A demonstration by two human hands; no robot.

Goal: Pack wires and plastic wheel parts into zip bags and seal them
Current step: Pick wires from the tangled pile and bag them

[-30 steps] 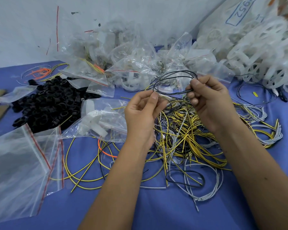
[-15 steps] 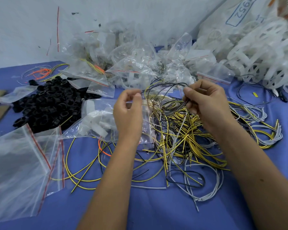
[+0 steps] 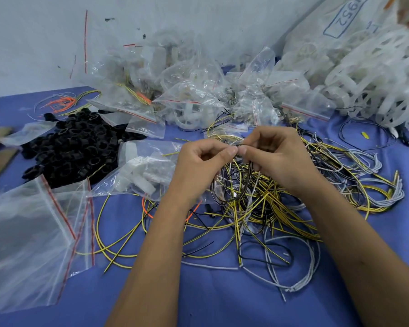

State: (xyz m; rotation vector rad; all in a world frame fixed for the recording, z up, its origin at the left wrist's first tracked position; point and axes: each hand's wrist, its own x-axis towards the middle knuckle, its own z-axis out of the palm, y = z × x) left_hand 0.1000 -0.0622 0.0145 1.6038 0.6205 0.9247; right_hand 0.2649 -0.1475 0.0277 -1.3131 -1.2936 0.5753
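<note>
My left hand and my right hand meet thumb to thumb above the tangled wire pile of yellow-black, grey and black wires. Both pinch a thin black wire coil, whose loops hang down just under the fingers. A zip bag holding white plastic parts lies just left of my left hand. White plastic wheel parts are heaped at the back right.
Empty zip bags with red seal strips lie at the front left on the blue table. A heap of black rings sits behind them. Filled bags pile up against the wall. Orange wires lie far left.
My hands have come together and dropped lower over the pile. The black wire loop, held up and spread between them before, now hangs gathered below my fingers.
</note>
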